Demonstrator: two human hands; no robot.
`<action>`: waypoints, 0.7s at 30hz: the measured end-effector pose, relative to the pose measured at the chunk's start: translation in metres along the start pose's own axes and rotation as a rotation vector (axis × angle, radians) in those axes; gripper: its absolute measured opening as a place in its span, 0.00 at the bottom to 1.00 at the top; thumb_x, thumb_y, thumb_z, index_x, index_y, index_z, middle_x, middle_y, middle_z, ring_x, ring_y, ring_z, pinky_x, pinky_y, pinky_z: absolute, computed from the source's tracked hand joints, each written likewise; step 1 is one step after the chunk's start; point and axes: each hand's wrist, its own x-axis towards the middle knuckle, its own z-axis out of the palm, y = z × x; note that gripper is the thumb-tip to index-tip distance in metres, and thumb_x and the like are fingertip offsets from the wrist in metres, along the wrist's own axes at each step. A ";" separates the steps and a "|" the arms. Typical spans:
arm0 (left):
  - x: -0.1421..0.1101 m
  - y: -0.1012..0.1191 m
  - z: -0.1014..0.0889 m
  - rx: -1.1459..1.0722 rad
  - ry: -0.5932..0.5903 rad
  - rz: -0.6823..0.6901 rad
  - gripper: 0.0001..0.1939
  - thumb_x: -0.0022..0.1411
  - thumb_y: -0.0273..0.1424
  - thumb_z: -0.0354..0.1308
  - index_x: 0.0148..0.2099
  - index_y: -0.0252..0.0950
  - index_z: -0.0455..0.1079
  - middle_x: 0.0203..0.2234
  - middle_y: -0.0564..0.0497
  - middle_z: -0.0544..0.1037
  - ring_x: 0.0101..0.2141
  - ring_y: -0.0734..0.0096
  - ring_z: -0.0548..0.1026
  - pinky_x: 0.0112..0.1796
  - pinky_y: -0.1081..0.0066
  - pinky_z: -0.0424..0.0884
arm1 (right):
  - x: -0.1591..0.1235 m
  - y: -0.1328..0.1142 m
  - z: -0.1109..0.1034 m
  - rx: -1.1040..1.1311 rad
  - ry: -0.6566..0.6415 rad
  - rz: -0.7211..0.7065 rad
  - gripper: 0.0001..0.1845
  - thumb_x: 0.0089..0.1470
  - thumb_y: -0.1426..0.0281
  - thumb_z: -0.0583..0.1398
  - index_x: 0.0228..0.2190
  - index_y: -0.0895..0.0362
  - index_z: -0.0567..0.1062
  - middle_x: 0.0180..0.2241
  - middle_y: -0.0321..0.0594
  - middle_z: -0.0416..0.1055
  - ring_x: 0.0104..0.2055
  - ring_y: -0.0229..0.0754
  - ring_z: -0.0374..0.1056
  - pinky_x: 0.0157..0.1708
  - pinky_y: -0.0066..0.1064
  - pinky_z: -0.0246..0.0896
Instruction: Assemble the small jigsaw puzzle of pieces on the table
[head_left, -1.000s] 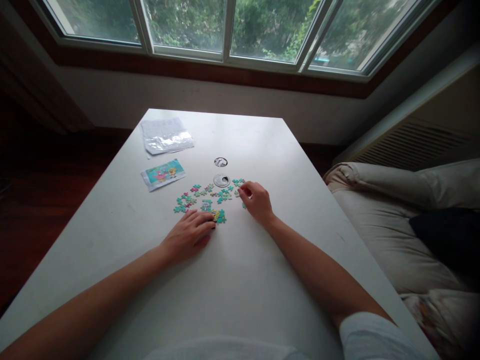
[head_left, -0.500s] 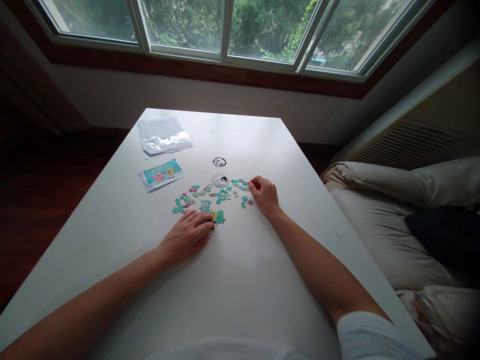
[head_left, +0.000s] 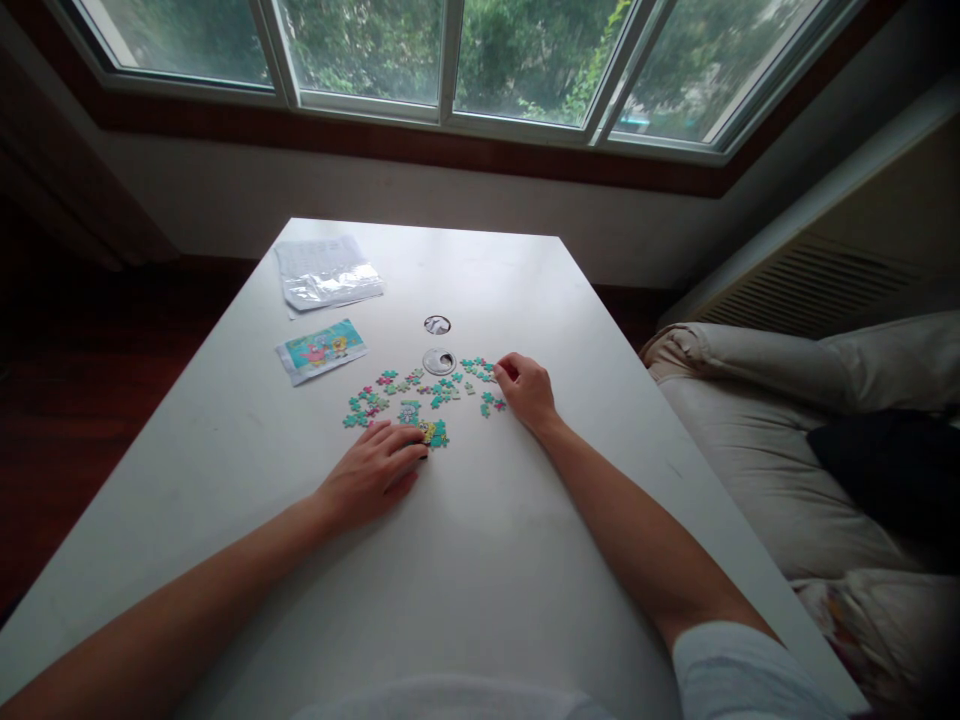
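Note:
Several small teal, pink and yellow jigsaw pieces [head_left: 420,392] lie scattered in the middle of a white table [head_left: 465,560]. My left hand [head_left: 371,472] rests flat on the table, fingers stretched out, its fingertips touching a small joined cluster of pieces [head_left: 435,433]. My right hand [head_left: 527,390] sits at the right end of the scatter with fingers curled, thumb and forefinger pinched together at a piece I cannot make out clearly.
A printed puzzle picture card [head_left: 321,350] and a clear plastic bag [head_left: 327,272] lie at the far left of the table. A round cable grommet [head_left: 439,361] and its hole [head_left: 436,324] sit behind the pieces. A cushioned sofa [head_left: 810,440] stands to the right.
My right hand moved a little to the right, from over the pieces to the scatter's right end, uncovering a few pieces. My left hand stayed where it was.

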 end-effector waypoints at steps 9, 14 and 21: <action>-0.001 -0.002 0.001 0.005 0.005 0.005 0.17 0.70 0.29 0.51 0.58 0.42 0.67 0.59 0.45 0.71 0.58 0.58 0.69 0.63 0.52 0.58 | 0.003 0.008 0.003 -0.019 0.032 0.045 0.13 0.62 0.67 0.53 0.35 0.54 0.77 0.33 0.41 0.76 0.35 0.45 0.67 0.39 0.34 0.59; -0.001 0.000 0.001 0.004 0.011 -0.001 0.16 0.70 0.29 0.50 0.57 0.42 0.68 0.58 0.45 0.72 0.57 0.58 0.70 0.62 0.52 0.59 | 0.003 0.011 0.005 -0.079 0.020 0.059 0.10 0.59 0.67 0.55 0.32 0.54 0.76 0.31 0.40 0.74 0.35 0.45 0.66 0.39 0.35 0.58; 0.000 -0.002 0.001 -0.011 0.023 0.001 0.17 0.69 0.28 0.51 0.58 0.43 0.68 0.58 0.46 0.72 0.58 0.59 0.70 0.63 0.52 0.59 | 0.001 0.013 0.007 -0.126 -0.038 0.084 0.08 0.58 0.68 0.57 0.31 0.54 0.76 0.30 0.41 0.73 0.36 0.45 0.65 0.40 0.36 0.58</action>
